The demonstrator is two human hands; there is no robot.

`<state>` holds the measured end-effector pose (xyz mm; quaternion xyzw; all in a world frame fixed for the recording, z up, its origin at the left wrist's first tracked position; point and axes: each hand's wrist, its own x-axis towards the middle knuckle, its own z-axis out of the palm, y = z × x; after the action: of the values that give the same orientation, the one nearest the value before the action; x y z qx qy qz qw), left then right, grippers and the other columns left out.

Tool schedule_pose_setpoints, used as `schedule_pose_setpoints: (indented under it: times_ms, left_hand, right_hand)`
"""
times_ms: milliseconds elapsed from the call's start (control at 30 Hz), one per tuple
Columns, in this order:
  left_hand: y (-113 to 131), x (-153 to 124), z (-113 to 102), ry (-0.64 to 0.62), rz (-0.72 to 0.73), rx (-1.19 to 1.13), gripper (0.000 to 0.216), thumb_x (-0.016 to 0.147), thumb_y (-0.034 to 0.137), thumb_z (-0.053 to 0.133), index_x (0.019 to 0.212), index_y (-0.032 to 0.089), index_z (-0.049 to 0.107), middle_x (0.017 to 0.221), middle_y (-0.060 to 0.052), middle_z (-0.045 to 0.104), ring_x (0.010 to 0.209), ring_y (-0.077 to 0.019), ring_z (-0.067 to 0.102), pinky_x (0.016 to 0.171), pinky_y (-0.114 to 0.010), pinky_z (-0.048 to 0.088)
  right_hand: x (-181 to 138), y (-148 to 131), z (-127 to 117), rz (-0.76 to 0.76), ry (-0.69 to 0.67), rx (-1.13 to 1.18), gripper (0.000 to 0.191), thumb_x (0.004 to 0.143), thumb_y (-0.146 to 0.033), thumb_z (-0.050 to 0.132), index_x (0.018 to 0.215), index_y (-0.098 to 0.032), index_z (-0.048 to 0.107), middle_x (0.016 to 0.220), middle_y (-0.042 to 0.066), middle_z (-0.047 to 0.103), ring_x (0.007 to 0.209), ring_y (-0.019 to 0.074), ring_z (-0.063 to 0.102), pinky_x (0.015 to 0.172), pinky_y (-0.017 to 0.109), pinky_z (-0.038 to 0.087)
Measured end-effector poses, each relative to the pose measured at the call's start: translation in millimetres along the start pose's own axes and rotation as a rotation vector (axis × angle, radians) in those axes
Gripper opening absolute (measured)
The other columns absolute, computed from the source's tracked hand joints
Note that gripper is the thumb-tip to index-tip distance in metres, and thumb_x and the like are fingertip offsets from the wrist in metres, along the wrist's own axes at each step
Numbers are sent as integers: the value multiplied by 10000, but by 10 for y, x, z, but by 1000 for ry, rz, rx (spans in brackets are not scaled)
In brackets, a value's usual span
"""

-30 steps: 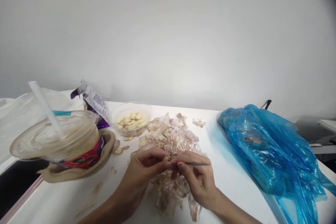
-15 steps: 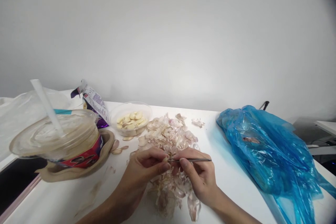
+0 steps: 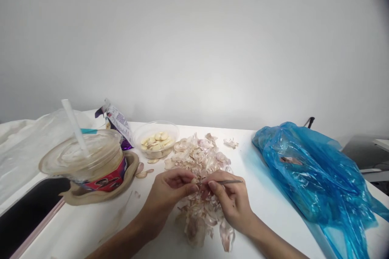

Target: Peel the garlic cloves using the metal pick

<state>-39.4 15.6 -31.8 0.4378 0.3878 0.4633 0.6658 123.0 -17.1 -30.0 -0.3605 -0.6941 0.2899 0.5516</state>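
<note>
a plain pale wall (image 3: 194,48) fills the upper half, and below it stretches a white table (image 3: 267,206). on the right lies a crumpled translucent blue plastic bag (image 3: 313,174); far left, a clear plastic bag (image 3: 33,141) slumps behind the other things. a lidded plastic drink cup (image 3: 91,162) with a red and blue label sits in a brown molded cup carrier (image 3: 133,170), just beside a black-faced device (image 3: 27,210) with a pink edge.

mid-table, a heap of papery garlic skins (image 3: 200,160) spreads under and beyond both hands. the left hand (image 3: 170,190) pinches a garlic clove (image 3: 194,181) between thumb and fingers, above the near part of the heap; the fingertips hide most of it. the right hand (image 3: 231,198) grips a thin metal tool (image 3: 229,181) between thumb and fingers, its tip close to the clove; whether they touch cannot be told.

behind the left hand, a clear plastic bowl (image 3: 156,153) holds peeled garlic cloves (image 3: 156,141), with a purple and white snack wrapper (image 3: 118,123) next to it. a white straw (image 3: 75,129) leans out of the cup lid. smallest, a few loose cloves (image 3: 140,167) lie near the carrier.
</note>
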Motion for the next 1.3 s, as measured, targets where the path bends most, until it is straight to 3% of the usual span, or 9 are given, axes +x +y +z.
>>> schedule_pose_setpoints:
  times_ms: [233,400,700,867,1033,1300]
  left_hand:
    - [11,10,-26,24,18,-63,230,548,142,789,765,177,722,598,20,673,609,-89,577,602,-172,445]
    - [23,9,-12,9,-46,-166,147,561,198,788,681,176,706,617,21,676,590,-70,571,604,-153,450]
    - [-21,55,-57,-32,-66,-281,93,685,208,705,761,155,696,721,-12,676,660,-80,586,703,-174,491]
    - [-15,49,-62,-35,-41,-274,93,732,202,661,796,147,702,806,-45,691,765,-108,612,774,-190,495]
    - [-8,44,-39,-34,-50,-238,121,758,196,631,840,137,698,881,-85,704,856,-150,627,806,-236,509]
    - [-4,47,-34,-29,-47,-208,88,738,192,654,804,157,700,794,-36,715,667,-90,638,663,-170,534]
  right_hand:
    - [-11,-7,1,-5,7,-15,192,861,-140,480,894,-208,656,758,22,657,672,130,617,610,224,480]
    - [-9,-18,-4,-37,-52,-57,191,864,-146,467,854,-182,654,716,30,645,646,131,604,607,230,471]
    - [15,37,47,4,-122,-114,206,874,-181,460,871,-184,666,727,33,657,681,143,623,637,240,473]
    - [10,51,40,-22,-47,-140,205,874,-176,456,850,-180,659,756,35,668,698,145,626,645,243,476]
    - [10,95,38,-27,116,-149,186,878,-221,466,834,-173,640,687,34,658,650,155,618,647,273,481]
    - [55,133,27,-44,148,-228,173,876,-213,464,957,-187,615,805,53,640,745,176,603,703,323,483]
